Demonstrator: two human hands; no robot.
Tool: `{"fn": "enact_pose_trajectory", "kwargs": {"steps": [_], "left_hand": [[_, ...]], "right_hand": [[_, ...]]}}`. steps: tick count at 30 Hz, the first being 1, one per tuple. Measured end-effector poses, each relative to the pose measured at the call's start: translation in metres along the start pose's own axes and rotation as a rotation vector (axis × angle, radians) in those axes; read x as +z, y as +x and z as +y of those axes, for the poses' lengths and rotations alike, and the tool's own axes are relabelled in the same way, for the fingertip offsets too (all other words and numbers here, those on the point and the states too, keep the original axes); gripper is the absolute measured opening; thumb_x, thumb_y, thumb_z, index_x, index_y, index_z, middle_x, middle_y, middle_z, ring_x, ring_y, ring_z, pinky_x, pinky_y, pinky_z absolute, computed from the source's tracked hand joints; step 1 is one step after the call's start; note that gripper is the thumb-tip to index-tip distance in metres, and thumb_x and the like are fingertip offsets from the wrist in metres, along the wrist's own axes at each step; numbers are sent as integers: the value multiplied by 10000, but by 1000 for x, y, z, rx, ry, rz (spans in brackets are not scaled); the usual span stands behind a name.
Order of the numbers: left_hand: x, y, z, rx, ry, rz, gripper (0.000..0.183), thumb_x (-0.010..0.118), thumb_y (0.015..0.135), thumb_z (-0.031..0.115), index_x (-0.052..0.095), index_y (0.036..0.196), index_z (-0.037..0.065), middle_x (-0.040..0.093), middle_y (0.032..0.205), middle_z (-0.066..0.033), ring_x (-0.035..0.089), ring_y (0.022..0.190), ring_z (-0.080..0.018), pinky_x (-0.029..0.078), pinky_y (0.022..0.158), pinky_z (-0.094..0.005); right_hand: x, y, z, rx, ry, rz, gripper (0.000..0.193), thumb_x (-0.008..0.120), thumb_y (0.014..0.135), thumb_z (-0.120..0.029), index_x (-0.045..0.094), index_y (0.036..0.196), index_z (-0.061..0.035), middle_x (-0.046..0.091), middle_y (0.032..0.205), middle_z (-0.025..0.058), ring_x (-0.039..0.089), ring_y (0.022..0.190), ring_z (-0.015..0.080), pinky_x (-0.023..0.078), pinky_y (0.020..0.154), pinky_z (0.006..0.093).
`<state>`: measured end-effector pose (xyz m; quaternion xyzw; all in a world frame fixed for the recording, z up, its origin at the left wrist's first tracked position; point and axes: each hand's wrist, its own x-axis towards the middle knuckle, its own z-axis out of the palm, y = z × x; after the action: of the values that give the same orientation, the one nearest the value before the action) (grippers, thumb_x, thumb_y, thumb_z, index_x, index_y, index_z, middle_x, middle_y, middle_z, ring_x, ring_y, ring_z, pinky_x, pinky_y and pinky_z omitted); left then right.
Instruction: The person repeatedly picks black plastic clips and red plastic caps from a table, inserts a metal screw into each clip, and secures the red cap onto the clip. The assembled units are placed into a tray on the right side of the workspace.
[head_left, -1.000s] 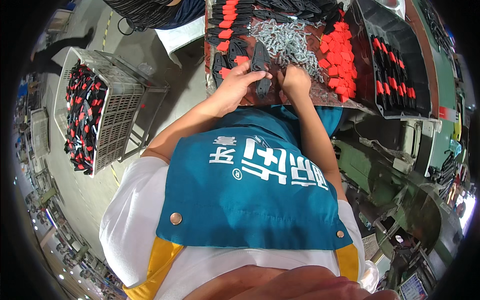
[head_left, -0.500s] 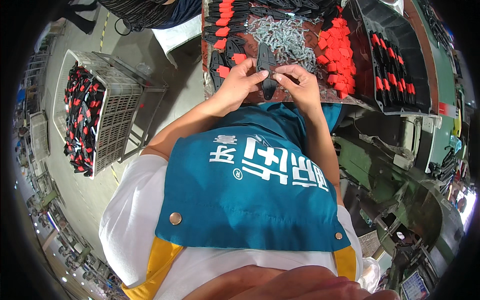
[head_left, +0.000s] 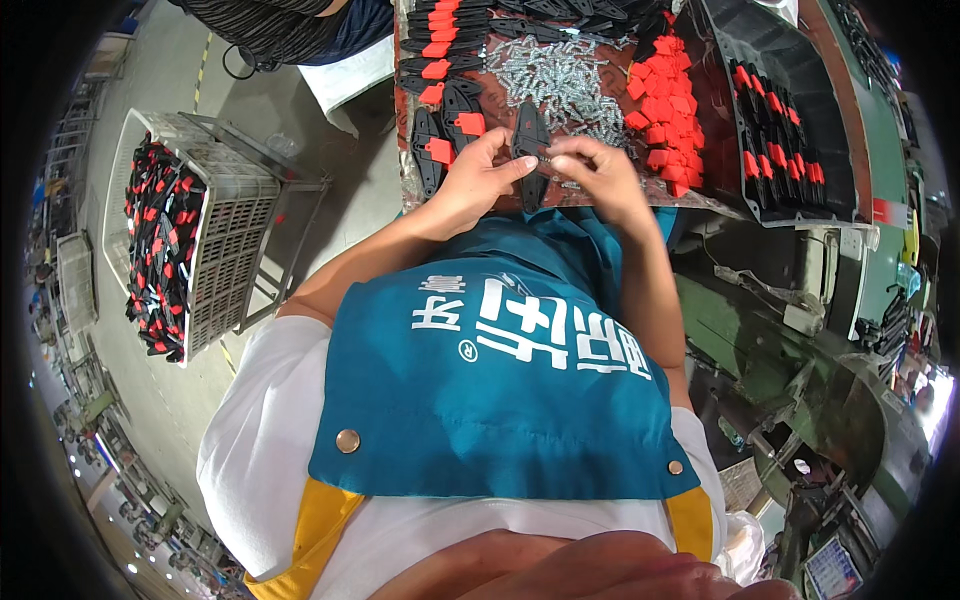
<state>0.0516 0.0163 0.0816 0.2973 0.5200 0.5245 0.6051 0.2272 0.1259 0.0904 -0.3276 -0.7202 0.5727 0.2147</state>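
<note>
My left hand point(head_left: 478, 186) pinches a long black plastic part point(head_left: 531, 130), pointed at both ends, at the front edge of the worktable. Close to this part's right side is my right hand point(head_left: 605, 182), its fingers curled and slightly blurred. Whatever those fingertips hold is too small to name. A tiny silvery bit shows at the part's middle. Beyond my hands lies a heap of small silvery metal pieces point(head_left: 556, 80). Red plastic pieces point(head_left: 668, 112) are piled to the right. At the left, black parts with red tabs point(head_left: 438, 151) lie in a row.
A black bin point(head_left: 850, 150) at the right holds several black and red pieces. On the left, a pale plastic crate point(head_left: 232, 235) on a metal stand is filled with similar ones. Another person's dark clothing point(head_left: 290, 35) shows at the upper left. Green machinery point(head_left: 800, 400) stands at the right.
My right hand has drawn slightly back from the black part, its fingers more curled. The left hand keeps its hold. The whole view has shifted a little.
</note>
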Motion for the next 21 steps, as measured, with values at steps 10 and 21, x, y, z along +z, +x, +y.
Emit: {"fn": "enact_pose_trajectory", "kwargs": {"steps": [10,21], "left_hand": [[-5,-3,8,10,-130,30,211,593,924,147,537,1110,65,586,1045,-2,557,921,-63,459,746,-215],[-1,-2,12,95,-97,17,209,576,931,116,534,1125,53,607,1035,-13,583,937,-90,485,802,-239]], "right_hand": [[-103,51,70,-33,-1087,202,312,688,771,-89,615,1068,-25,638,993,191,588,978,361,462,859,435],[-105,56,82,40,-838,206,359,778,709,-77,557,976,17,637,865,157,619,827,293,487,750,379]]}}
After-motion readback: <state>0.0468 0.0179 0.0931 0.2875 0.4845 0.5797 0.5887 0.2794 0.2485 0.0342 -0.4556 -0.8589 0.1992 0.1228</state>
